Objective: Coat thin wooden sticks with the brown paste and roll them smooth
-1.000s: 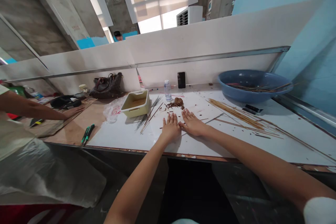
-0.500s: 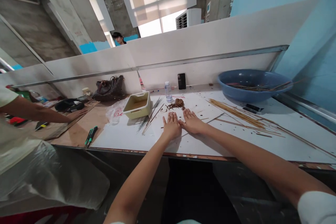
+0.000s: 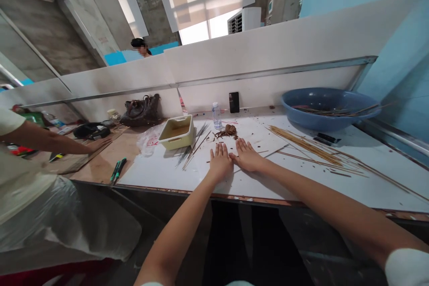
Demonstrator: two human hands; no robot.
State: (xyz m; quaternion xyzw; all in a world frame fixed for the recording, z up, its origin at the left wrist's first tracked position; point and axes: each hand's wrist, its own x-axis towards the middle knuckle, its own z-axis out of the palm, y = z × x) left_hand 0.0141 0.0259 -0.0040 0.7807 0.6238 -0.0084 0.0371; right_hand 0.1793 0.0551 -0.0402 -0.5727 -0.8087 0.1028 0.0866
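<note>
The person beyond the partition has shifted left; the left hand and right hand lie flat, open-fingered and empty, on the white board, just below a brown clump.

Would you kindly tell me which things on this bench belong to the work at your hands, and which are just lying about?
Seemingly part of the work:
the left hand and right hand, flat on the white board; the brown scraps; the thin wooden sticks.

Seemingly just lying about:
the plastic water bottle; the black phone; the dark handbag.
</note>
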